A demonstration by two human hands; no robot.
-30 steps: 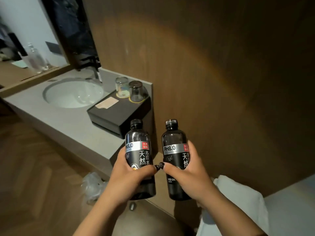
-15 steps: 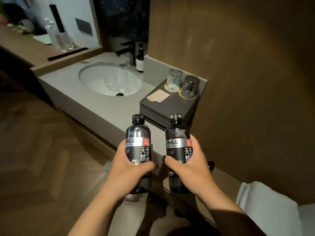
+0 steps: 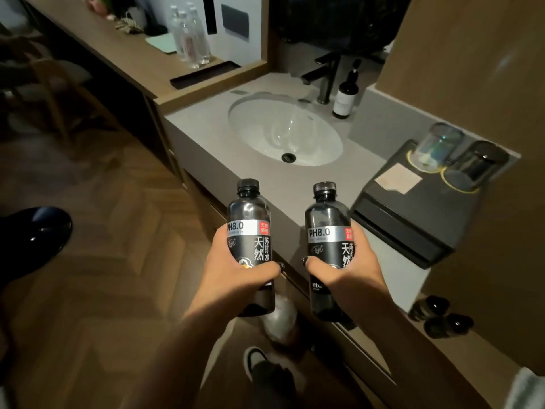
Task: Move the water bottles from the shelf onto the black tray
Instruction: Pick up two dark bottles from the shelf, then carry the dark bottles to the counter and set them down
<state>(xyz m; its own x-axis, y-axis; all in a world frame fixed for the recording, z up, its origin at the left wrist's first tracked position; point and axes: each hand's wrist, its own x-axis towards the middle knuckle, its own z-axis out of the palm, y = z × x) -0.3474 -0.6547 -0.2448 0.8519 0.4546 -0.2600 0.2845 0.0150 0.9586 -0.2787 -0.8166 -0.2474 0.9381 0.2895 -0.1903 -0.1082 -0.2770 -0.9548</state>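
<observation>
I hold two dark water bottles upright, each with a black cap and a silver "PH8.0" label. My left hand (image 3: 236,270) grips the left bottle (image 3: 249,219) around its middle. My right hand (image 3: 345,267) grips the right bottle (image 3: 326,222) the same way. Both hang in front of the grey vanity counter's near edge. The black tray (image 3: 413,214) sits on the counter to the right of my hands, carrying a paper card (image 3: 398,178) and two upturned glasses (image 3: 439,146). Two more dark bottle caps (image 3: 442,317) show on the low shelf at lower right.
A white sink basin (image 3: 283,131) is set in the counter (image 3: 206,134), with a black faucet (image 3: 324,75) and a dark pump bottle (image 3: 346,95) behind it. Clear bottles (image 3: 190,39) stand on the wooden desk to the left. A wooden wall rises at right. My shoe (image 3: 256,361) is on the herringbone floor.
My view has swung left and down: the sink and tray have shifted right in the picture, and the desk has come into view. Both hands still hold the bottles side by side.
</observation>
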